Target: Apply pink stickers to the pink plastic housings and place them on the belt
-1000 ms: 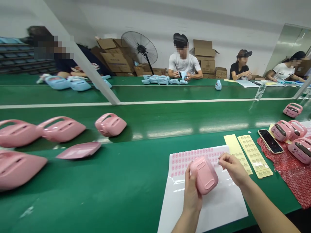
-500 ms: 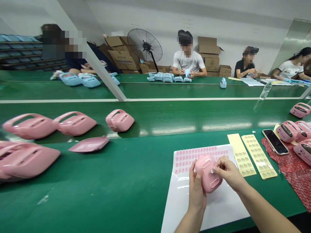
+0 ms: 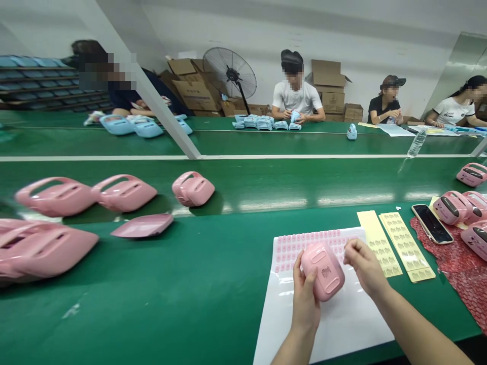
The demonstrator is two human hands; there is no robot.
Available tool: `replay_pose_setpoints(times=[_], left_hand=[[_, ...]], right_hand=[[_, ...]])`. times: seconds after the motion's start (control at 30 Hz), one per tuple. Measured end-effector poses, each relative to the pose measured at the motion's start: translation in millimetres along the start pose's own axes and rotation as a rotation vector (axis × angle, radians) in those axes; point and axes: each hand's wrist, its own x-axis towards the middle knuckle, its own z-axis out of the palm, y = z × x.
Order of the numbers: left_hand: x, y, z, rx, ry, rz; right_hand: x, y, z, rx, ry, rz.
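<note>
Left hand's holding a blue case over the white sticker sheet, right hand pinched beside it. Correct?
No: the case in the left hand is pink, not blue, as the head view shows. It is over the white sticker sheet, with the right hand pinched beside it.

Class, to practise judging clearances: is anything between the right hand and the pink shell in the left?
Nothing visible: the right hand is close beside the pink shell, which the left hand grips, over the sticker sheet.

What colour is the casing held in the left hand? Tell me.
The casing is pink, best seen in the head view.
</note>
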Motion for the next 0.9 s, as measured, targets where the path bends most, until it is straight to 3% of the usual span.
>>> replay_pose_setpoints(times=[0.1, 0.23, 0.33, 0.43, 0.57, 0.7, 0.9], left_hand=[[1, 0, -5.1, -0.068, -0.017, -0.049], [2, -3, -18.7, -0.264, -0.069, -0.229], [7, -8, -32.7, -0.378, -0.143, -0.312], [13, -12, -43.0, -0.448, -0.143, -0.342], [18, -12, -43.5, -0.579, -0.124, -0.305], [19, -6, -33.7, -0.723, -0.133, -0.317], [22, -4, -15.4, -0.786, -0.094, -0.303]], right_hand=[[27, 16, -15, -0.190, 0.142, -0.076], [58, 40, -14, -0.524, 0.037, -0.227], [66, 54, 0, -0.544, -0.017, -0.248], [66, 64, 11, -0.533, -0.007, -0.247], [64, 68, 11, -0.431, 0.055, -0.217], [52, 54, 12, -0.272, 0.126, -0.152], [1, 3, 37, 0.401, 0.119, 0.120]])
